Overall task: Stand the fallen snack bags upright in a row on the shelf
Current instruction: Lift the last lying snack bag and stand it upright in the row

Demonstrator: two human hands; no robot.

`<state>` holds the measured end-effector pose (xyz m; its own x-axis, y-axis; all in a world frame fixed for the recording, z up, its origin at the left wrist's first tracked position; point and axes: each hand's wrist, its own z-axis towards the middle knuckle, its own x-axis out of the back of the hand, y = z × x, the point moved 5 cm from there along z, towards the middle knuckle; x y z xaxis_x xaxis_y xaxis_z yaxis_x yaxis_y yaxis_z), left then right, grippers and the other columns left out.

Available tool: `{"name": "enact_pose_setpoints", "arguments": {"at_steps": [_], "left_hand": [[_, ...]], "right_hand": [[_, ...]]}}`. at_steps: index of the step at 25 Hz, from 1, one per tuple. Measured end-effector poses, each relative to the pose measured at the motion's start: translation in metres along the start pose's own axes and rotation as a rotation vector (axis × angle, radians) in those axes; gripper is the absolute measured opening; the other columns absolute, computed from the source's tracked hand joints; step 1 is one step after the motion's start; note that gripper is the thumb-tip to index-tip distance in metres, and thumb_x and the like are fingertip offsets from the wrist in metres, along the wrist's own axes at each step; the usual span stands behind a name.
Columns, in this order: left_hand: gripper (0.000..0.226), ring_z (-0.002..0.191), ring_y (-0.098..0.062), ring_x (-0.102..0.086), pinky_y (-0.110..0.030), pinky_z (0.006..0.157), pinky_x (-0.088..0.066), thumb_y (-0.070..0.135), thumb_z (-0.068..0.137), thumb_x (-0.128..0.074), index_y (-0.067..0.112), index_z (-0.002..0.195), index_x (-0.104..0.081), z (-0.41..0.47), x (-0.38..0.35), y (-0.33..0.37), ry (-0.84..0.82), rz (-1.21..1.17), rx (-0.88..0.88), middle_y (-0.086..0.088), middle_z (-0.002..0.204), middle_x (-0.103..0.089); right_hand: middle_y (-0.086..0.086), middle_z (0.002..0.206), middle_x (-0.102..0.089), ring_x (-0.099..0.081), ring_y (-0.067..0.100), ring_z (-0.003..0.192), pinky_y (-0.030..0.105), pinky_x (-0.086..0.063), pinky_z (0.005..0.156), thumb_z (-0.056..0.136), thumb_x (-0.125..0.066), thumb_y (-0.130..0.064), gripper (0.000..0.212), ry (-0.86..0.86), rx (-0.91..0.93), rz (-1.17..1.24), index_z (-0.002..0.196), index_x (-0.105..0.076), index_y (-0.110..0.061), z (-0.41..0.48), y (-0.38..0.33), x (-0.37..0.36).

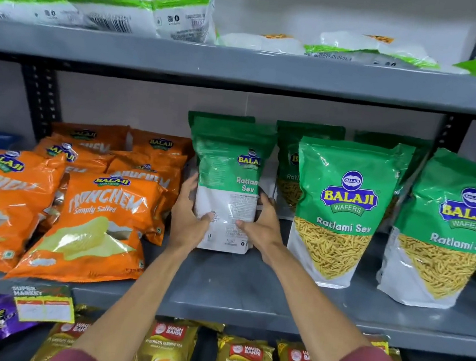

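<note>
We have both hands on one green-and-white glossy plastic Ratlami Sev pouch (228,185), which stands upright on the grey metal middle shelf (247,289), its base touching the shelf surface. Our left hand (188,219) clasps its lower left edge, fingers curled behind and thumb on the front; our right hand (261,225) closes on the lower right edge the same way. The pouch is turned so its printed back panel shows (the logo peeks round its right side). Just behind it stands another green pouch (220,116). To the right, two matching green pouches (344,211) stand upright facing us. To the left, orange crisp bags (97,217) lie slumped in a heap.
</note>
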<state>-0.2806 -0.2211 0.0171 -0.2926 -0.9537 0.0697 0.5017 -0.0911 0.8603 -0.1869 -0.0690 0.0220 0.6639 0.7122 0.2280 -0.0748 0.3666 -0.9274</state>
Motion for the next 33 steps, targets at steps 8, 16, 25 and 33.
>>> {"name": "enact_pose_setpoints", "arguments": {"at_steps": [8,16,25,33], "left_hand": [[0.089,0.137,-0.013,-0.047,-0.042,0.115,-0.041,-0.011,0.073,-0.072,0.017,0.149,-0.036,-0.003,-0.005,-0.013,0.066,0.064,-0.078,0.002,0.147,-0.047],[0.031,0.092,-0.003,-0.063,-0.026,0.074,-0.054,0.042,0.090,-0.062,0.035,0.118,-0.050,-0.055,-0.010,-0.002,0.090,0.119,-0.059,0.009,0.107,-0.064],[0.016,0.096,-0.013,-0.067,-0.031,0.080,-0.051,0.041,0.099,-0.051,0.027,0.106,-0.054,-0.024,0.001,-0.026,-0.055,-0.120,0.304,0.003,0.104,-0.069],[0.035,0.108,-0.026,-0.063,-0.046,0.097,-0.053,0.027,0.106,-0.033,0.012,0.114,-0.064,-0.010,0.001,-0.036,0.049,0.123,0.339,-0.008,0.115,-0.067]], "right_hand": [[0.011,0.135,-0.054,-0.049,0.025,0.130,0.036,-0.040,0.112,0.068,-0.086,-0.002,0.080,0.102,0.113,-0.211,0.135,-0.044,-0.012,0.002,0.011,-0.006],[0.004,0.119,-0.057,-0.055,0.026,0.115,0.039,-0.049,0.094,0.066,-0.082,-0.004,0.068,0.173,0.191,-0.140,0.122,-0.047,-0.017,-0.036,-0.001,-0.009],[-0.017,0.107,-0.069,-0.066,-0.009,0.086,0.007,-0.050,0.073,0.080,-0.052,0.011,0.068,-0.178,0.216,0.024,0.136,-0.062,-0.026,-0.077,-0.007,-0.055],[0.011,0.145,-0.053,-0.051,0.030,0.135,0.036,-0.042,0.109,0.100,-0.056,-0.017,0.054,0.092,-0.015,0.003,0.150,-0.034,-0.013,-0.040,0.021,0.003]]}}
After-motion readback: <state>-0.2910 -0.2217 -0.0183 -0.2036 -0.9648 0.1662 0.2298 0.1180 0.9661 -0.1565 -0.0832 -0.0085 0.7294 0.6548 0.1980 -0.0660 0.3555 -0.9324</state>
